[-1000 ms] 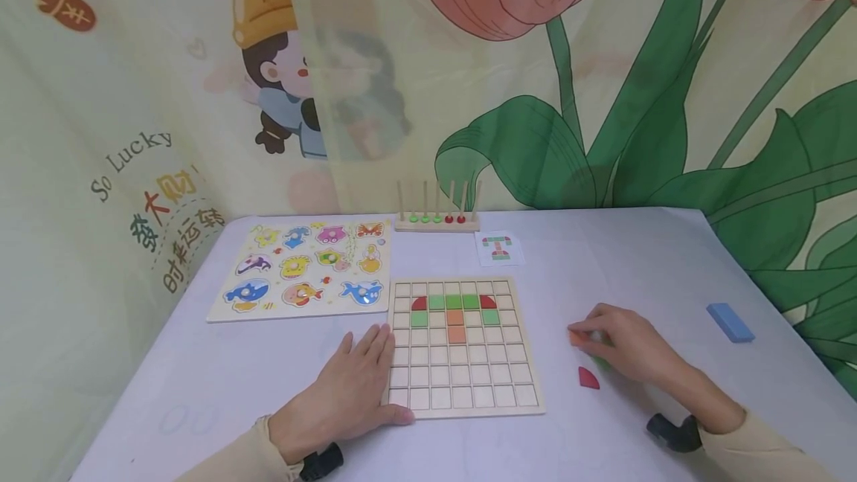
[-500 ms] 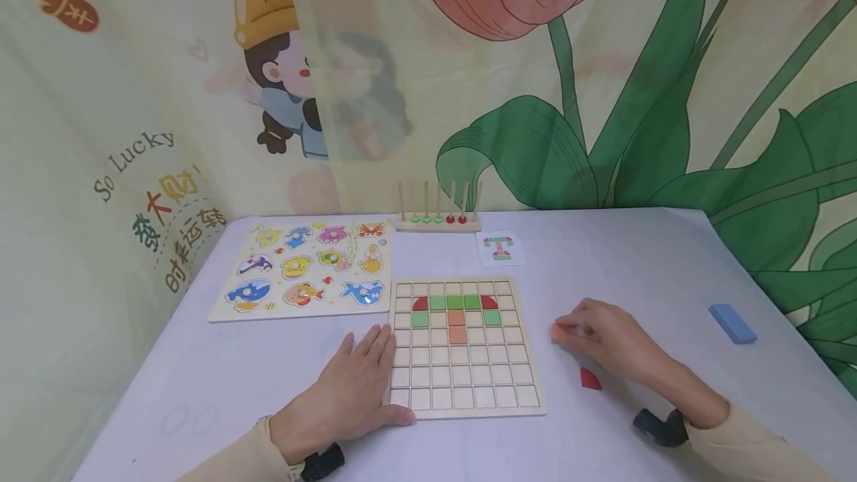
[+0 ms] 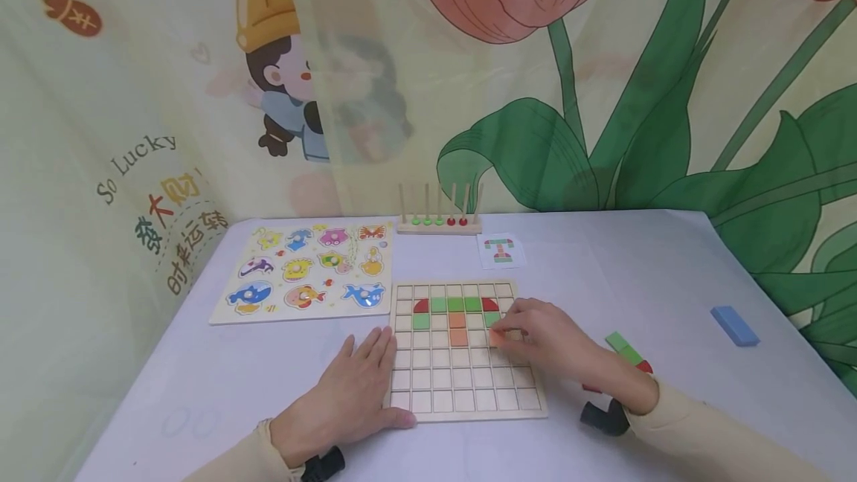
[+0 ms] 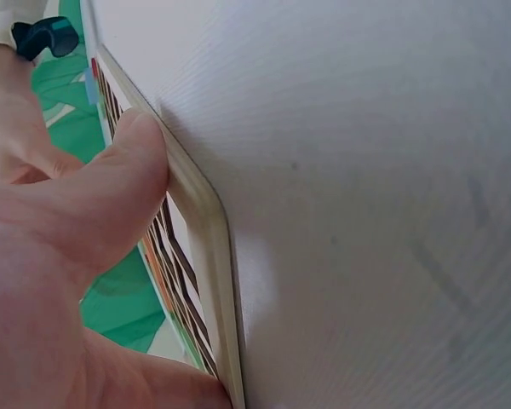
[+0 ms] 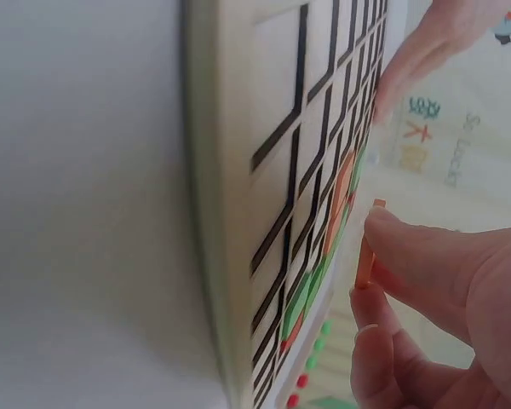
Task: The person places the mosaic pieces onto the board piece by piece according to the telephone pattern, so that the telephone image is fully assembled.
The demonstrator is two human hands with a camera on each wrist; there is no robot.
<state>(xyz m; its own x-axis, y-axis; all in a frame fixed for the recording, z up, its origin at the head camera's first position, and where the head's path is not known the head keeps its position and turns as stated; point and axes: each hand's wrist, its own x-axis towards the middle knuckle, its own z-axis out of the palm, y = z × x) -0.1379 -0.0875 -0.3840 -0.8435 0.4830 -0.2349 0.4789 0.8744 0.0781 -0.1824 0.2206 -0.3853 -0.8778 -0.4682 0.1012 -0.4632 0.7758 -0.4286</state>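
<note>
My right hand point(image 3: 552, 337) pinches a small orange tile point(image 5: 366, 260) between thumb and fingertips, above the right side of a wooden grid board point(image 3: 462, 378). Straight fingers of my left hand point(image 3: 351, 396) lie along the board's left edge, its thumb point(image 4: 136, 162) on the near left corner. Set in the upper cells are a row of green tiles point(image 3: 455, 304), red quarter-round tiles point(image 3: 421, 306) at either end, green squares below these, and two orange tiles point(image 3: 457, 328) stacked in the middle. My right hand partly hides the right green square point(image 3: 492, 317).
Green tiles point(image 3: 623, 346) and red tiles point(image 3: 644, 367) lie right of the board, partly behind my right wrist. A blue block point(image 3: 734, 326) is farther right. Behind the board stand a patterned card point(image 3: 501, 251) and a peg rack point(image 3: 438, 228); an animal puzzle point(image 3: 301, 270) lies left.
My right hand has carried the orange tile leftward from the loose tiles to over the board's right side, uncovering green tiles on the table. My left hand has stayed in place.
</note>
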